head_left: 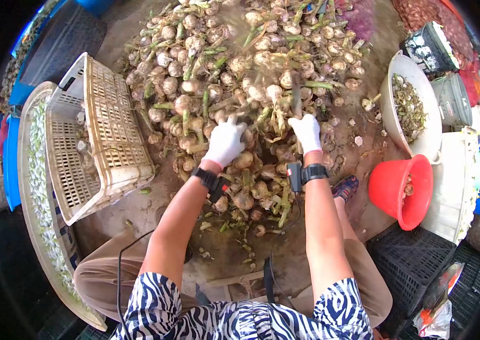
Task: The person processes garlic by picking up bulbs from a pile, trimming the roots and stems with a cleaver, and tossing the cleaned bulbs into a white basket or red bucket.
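Covering floor (360, 164) between crate (116, 136) and bucket (386, 188), bulbs (194, 85) touch both hands (224, 141), each grip unclear.

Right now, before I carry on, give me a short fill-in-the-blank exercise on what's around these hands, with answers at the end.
1. The gloves on the left hand and right hand, which reach into the piled bulbs, are coloured ____.
2. The pale slatted crate stands on the person's ____ side.
3. The bucket next to the black crate is coloured ____.

Missing words: white; left; red.
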Demonstrator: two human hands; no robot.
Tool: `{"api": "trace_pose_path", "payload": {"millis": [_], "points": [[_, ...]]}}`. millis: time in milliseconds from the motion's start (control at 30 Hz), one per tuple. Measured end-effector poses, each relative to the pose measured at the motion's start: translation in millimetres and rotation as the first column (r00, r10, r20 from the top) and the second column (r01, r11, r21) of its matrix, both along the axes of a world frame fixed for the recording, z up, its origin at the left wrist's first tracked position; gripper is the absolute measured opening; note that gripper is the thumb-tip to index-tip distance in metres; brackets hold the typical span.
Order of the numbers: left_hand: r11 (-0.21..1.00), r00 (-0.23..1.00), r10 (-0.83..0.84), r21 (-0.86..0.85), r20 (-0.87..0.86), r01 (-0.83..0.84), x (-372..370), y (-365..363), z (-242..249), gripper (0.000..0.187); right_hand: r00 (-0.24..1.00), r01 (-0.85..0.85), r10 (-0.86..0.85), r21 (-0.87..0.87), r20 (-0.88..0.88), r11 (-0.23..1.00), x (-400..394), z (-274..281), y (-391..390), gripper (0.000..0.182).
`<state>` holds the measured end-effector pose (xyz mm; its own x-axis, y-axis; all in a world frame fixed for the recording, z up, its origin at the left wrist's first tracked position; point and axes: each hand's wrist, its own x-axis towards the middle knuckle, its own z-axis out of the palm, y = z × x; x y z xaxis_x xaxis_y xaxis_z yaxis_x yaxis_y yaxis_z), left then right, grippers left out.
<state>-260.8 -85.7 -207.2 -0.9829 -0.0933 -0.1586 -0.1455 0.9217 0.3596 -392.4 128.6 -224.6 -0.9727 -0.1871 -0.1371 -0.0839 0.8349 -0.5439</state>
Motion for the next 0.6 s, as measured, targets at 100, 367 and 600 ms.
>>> {"api": "trace_pose_path", "payload": {"millis": [100,367,600], "points": [[0.989,0.994,0.107,0.103,0.006,-0.107,35.6,2.7,12.4,0.042,0.996,-0.075,0.074,0.013,0.044,0.997,44.7,-1.8,-16.3,0.038],[0.36,0.926,0.367,0.904,0.091,-0.232,141.3,5.4,70.1,0.053,0.986,-0.136,0.155,-0.25,0.058,0.959,173.6,42.2,-12.6,0.037],[-0.379,0.908,0.38,0.925,0.179,-0.024,175.3,45.0,130.3,0.055,0.994,0.049,0.036,-0.731,0.101,0.681,220.4,158.9,12.0,0.011]]}}
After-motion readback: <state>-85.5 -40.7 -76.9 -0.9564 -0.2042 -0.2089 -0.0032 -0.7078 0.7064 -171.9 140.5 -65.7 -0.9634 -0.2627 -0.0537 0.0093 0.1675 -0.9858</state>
